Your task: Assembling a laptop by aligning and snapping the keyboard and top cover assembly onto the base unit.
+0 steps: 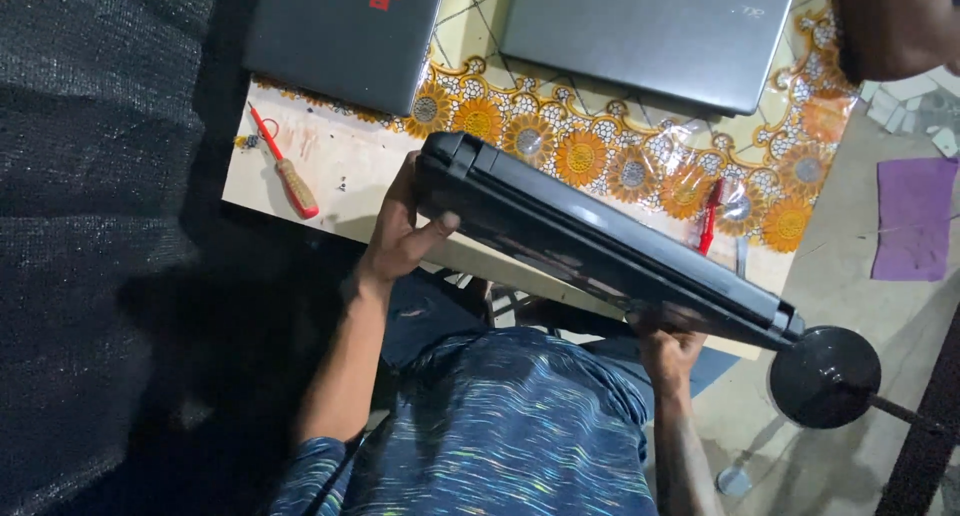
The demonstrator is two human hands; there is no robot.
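Got the black laptop [600,246] held closed, up on edge over the counter [345,166] rim. My left hand [400,234] fingers clamp one end, right hand [668,348] grips underneath. Imo keep both grips tight, screwdriver [285,171] lies w/in reach.

Closed black laptop [610,246] tilted on edge above the table edge.
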